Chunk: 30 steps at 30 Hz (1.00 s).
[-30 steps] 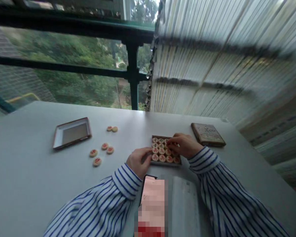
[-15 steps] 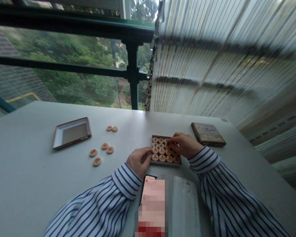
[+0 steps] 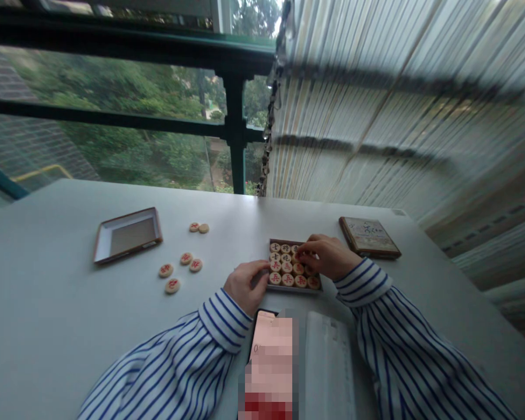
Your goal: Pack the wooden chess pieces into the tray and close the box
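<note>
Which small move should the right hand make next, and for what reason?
Probably the right hand should gently straighten the xiangqi pieces beneath it. It is over the shallow box, where pieces sit in close rows, and the left hand is at the box's left edge, so it could steady it.

Chinese chess pieces (image 3: 287,280), smooth, pale, wood-like; box (image 3: 289,290) holding them, thin, card-like walls; open tray (image 3: 133,235), smooth whitish lining. Worktop (image 3: 70,326), smooth, white, softly glossy; shirt sleeves (image 3: 166,367), matt striped cloth; phone (image 3: 262,332), smooth glass-like screen; case (image 3: 330,361), cloudy translucent plastic. Window frame (image 3: 235,111), painted-metal look, slight sheen; curtain (image 3: 354,105), thin thread-like cloth.
</note>
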Available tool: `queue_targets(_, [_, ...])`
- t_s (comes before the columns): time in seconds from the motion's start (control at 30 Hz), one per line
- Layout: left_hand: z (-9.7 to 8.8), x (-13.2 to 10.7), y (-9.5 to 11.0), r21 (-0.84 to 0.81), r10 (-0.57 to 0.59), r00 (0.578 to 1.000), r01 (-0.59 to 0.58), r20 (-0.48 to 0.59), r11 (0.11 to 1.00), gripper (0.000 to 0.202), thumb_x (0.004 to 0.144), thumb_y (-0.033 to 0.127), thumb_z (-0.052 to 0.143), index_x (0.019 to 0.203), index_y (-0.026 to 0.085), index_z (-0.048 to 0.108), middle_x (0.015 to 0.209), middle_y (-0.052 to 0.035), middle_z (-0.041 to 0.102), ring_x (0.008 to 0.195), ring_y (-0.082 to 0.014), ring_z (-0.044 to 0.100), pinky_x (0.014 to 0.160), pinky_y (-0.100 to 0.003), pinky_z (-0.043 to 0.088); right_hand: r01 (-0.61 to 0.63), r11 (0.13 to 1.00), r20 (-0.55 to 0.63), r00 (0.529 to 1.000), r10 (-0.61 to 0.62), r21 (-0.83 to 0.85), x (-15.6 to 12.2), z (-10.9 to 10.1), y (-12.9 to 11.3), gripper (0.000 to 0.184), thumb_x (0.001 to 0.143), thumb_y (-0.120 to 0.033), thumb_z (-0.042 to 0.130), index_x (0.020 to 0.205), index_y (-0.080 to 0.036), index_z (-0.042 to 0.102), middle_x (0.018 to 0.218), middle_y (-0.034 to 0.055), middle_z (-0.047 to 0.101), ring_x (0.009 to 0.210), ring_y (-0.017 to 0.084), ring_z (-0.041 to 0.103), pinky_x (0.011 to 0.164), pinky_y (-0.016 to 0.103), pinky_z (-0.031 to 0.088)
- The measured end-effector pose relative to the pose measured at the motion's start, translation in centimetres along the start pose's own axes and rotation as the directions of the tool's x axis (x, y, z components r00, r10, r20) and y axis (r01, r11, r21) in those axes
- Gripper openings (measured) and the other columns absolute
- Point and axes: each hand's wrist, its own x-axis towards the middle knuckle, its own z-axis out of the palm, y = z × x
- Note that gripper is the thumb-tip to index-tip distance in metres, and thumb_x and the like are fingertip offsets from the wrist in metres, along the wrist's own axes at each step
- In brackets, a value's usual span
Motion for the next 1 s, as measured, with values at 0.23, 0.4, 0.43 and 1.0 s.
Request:
queue_targets(0.23, [-0.03,-0.04,0.17,-0.011,-0.008,1.0,0.008,0.0,1.0,0.023,0.072,0.015,0.052,0.093,0.016,0.062,0.093,-0.0058,0.068,0.087,-0.0169,0.062,0.078,-0.032,0.051,-0.001,0.998,-0.177,0.984,0.012,0.058,-0.08,-0.49,0.41,0.023,0.08,-0.025,0.047,0.09,-0.019,0.067,0.085,0.0065,0.063,0.077,0.015,0.056,0.072,0.026,0.04])
queue_targets(0.4, [0.03,-0.01,0.07,-0.007,-0.011,1.0,0.011,0.005,1.0,0.023,0.072,0.017,0.052,0.093,0.017,0.062,0.093,-0.005,0.068,0.087,-0.0166,0.062,0.079,-0.031,0.05,0.006,0.998,-0.242,0.97,0.01,0.066,-0.15,-0.89,0.07,0.022,0.08,-0.024,0.047,0.087,-0.017,0.067,0.081,0.0065,0.063,0.074,0.015,0.056,0.069,0.025,0.041])
queue_targets(0.43, [0.03,0.0,0.06,-0.008,-0.014,1.0,0.014,0.003,1.0,0.023,0.072,0.017,0.052,0.093,0.017,0.062,0.093,-0.005,0.068,0.087,-0.0166,0.062,0.079,-0.031,0.05,0.006,0.998,-0.243,0.97,0.011,0.067,-0.17,-0.94,0.01,0.023,0.08,-0.024,0.047,0.087,-0.017,0.067,0.081,0.0065,0.063,0.073,0.015,0.056,0.069,0.025,0.041])
queue_targets(1.0, [-0.03,0.03,0.19,-0.003,-0.008,1.0,0.008,0.009,1.0,0.024,0.072,0.015,0.052,0.094,0.015,0.062,0.093,-0.0065,0.068,0.087,-0.017,0.062,0.079,-0.032,0.05,-0.011,1.0,-0.022,1.0,0.011,0.004,-0.27,-0.18,0.2,0.027,0.08,-0.035,0.048,0.1,-0.028,0.065,0.094,0.007,0.061,0.089,0.021,0.054,0.074,0.033,0.037])
